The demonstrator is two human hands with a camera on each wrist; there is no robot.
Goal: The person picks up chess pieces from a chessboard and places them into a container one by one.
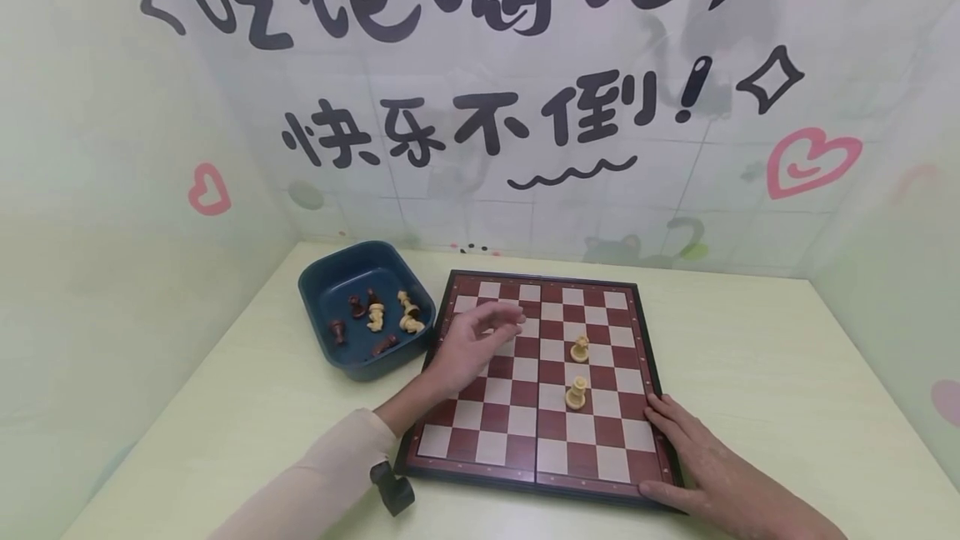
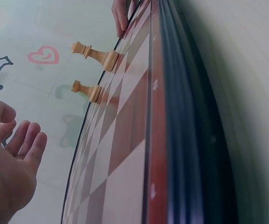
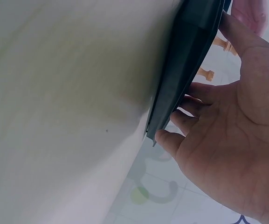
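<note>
A folding chessboard (image 1: 495, 419) with red-brown and pale squares lies flat on the table. Two cream chess pieces stand upright on its right half: a taller, crown-topped one (image 1: 576, 392) nearer the front, and a shorter rook (image 2: 85, 91) behind it. Over the board's left half hovers my left hand (image 1: 474, 344), its fingers loosely bent with nothing between them. My right hand (image 1: 697, 448) rests against the board's right edge, fingertips on the rim and thumb near the front corner. In the right wrist view, the fingers (image 3: 171, 142) touch the board's dark side.
Left of the board, close to its back corner, stands a dark blue square bin (image 1: 337, 361) holding several cream and dark brown chess pieces. A black strap piece (image 1: 392, 490) is at the left sleeve. Printed walls enclose the table at the back and sides.
</note>
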